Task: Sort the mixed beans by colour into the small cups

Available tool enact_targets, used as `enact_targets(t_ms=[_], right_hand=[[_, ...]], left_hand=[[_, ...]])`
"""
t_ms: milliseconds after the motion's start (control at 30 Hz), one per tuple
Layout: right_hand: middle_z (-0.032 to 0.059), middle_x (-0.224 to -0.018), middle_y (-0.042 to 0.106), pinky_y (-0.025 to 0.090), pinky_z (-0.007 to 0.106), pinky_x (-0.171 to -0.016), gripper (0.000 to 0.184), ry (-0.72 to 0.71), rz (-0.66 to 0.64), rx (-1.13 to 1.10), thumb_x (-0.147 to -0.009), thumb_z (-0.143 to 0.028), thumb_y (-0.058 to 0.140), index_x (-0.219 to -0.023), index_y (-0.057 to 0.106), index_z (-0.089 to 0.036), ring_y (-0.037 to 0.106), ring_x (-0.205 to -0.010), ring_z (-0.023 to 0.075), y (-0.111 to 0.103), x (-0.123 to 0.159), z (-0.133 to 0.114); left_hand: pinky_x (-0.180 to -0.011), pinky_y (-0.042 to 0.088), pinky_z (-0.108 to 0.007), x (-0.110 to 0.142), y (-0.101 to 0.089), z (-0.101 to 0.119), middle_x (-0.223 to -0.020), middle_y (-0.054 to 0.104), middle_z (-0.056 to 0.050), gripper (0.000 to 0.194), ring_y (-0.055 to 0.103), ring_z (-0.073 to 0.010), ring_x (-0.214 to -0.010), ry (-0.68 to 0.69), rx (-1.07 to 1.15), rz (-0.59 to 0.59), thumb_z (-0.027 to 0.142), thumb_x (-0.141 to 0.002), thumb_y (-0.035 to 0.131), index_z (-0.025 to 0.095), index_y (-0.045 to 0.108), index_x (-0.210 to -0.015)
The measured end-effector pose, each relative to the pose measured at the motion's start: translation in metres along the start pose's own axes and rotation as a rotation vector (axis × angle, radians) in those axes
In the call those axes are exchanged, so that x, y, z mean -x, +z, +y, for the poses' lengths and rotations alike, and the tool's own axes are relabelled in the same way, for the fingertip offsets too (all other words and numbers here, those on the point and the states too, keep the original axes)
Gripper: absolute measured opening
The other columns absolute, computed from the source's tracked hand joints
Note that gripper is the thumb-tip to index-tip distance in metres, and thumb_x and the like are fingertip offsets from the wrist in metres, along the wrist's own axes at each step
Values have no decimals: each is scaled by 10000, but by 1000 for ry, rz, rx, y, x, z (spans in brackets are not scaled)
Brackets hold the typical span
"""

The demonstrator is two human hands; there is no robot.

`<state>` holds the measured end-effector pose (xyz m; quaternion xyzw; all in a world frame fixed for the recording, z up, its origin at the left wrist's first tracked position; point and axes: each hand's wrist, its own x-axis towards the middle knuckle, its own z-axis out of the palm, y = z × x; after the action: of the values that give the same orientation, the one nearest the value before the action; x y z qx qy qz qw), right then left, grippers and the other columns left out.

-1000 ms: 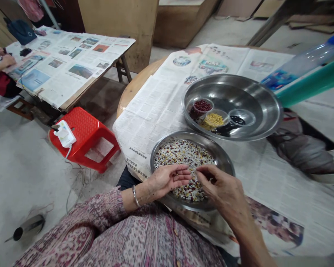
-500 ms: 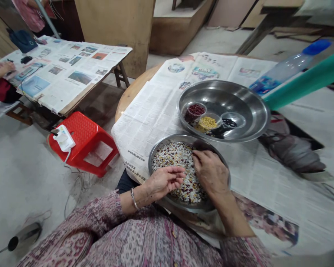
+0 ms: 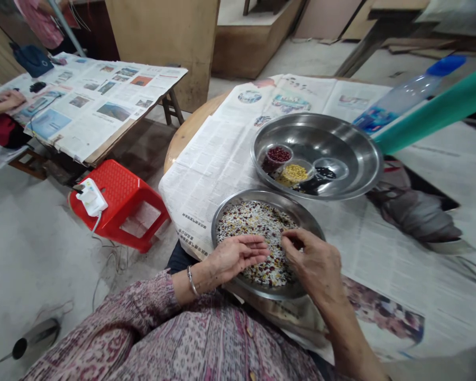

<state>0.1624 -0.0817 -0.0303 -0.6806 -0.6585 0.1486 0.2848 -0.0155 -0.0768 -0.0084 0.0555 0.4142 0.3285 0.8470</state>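
Observation:
A shallow steel plate holds a mixed layer of white, dark red and black beans. My left hand rests curled and palm-up over the near edge of the beans, with a metal bangle on its wrist. My right hand hangs just above the beans, its fingertips pinched together. Anything between them is too small to see. Behind the plate stands a large steel basin holding a cup of red beans, a cup of yellow grains and a dish with black beans.
Newspaper covers the round wooden table under both vessels. A plastic bottle with a blue cap and a teal bar reach in at the upper right. On the floor at left sits a red stool. Another person's hand rests on a newspaper-covered table.
My right hand has lifted off the beans and moved toward me, its fingers drawn into a pinch. My left hand has barely moved.

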Motion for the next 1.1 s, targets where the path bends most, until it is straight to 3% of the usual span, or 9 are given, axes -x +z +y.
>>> enact_targets(t_ms=[100, 167, 300, 367, 600, 800, 867, 967, 1100], right_hand=[[47, -854, 759, 517, 303, -710, 251, -25, -146, -224, -843, -406, 575, -895, 737, -221, 685, -733, 184, -3, 2, -11], [49, -884, 766, 530, 309, -723, 285, -26, -161, -269, -847, -454, 583, -908, 747, -229, 694, -756, 189, -1, -2, -12], [79, -907, 753, 510, 339, -734, 315, -25, 12, -55, -877, -423, 525, -926, 748, -207, 665, -746, 199, 9, -22, -3], [89, -952, 740, 493, 341, -759, 313, -90, 23, 72, -898, -361, 482, -965, 742, -200, 649, -797, 201, 16, -35, 1], [95, -912, 705, 436, 324, -703, 311, -169, -31, 289, -920, -298, 443, -898, 735, -194, 600, -827, 203, 27, -50, -1], [74, -972, 683, 448, 316, -648, 337, -43, 70, 79, -893, -443, 505, -901, 745, -206, 576, -661, 145, 5, -26, 0], [65, -903, 697, 468, 309, -635, 315, -20, 5, -84, -868, -452, 544, -867, 743, -207, 592, -645, 144, -1, -17, -6], [61, -887, 736, 519, 307, -711, 277, -61, -198, -343, -840, -447, 592, -881, 747, -222, 668, -793, 181, -7, -8, -16], [67, -905, 753, 529, 317, -705, 302, 42, -133, -326, -819, -458, 597, -909, 746, -212, 677, -767, 188, -15, 0, -12]], left_hand=[[-924, 494, -308, 1, 2, 0, -915, 704, -110, 197, 675, -140, -838, 17, 8, -29, 51, -862, 527, 62, 689, -973], [-881, 495, -278, 0, 1, 0, -881, 686, -95, 156, 649, -121, -798, 28, 7, -40, 137, -899, 564, 66, 693, -949], [-612, 405, -172, -2, -2, -1, -710, 555, -10, 90, 508, -52, -604, 14, 23, -19, 151, -888, 605, 83, 659, -867], [-531, 323, -161, -2, -4, 0, -678, 496, 15, 39, 435, -40, -551, -2, 35, -42, 120, -874, 605, 96, 628, -855], [-527, 333, -147, -1, -6, 0, -712, 525, 3, 83, 470, -36, -555, -16, 43, -71, 39, -844, 569, 97, 617, -880], [-624, 445, -180, -3, -4, -2, -736, 610, -31, 163, 577, -66, -618, 1, 28, -9, 37, -897, 499, 90, 653, -903], [-722, 492, -216, -3, -1, -1, -799, 655, -66, 205, 632, -96, -709, 0, 22, 6, 72, -941, 460, 78, 664, -942], [-823, 511, -248, -1, 0, 0, -876, 678, -94, 230, 650, -113, -789, 9, 32, -33, 124, -970, 462, 60, 682, -977], [-615, 448, -158, -1, -4, 1, -750, 607, -43, 162, 561, -58, -625, 6, 68, -55, 67, -918, 520, 63, 682, -928]])
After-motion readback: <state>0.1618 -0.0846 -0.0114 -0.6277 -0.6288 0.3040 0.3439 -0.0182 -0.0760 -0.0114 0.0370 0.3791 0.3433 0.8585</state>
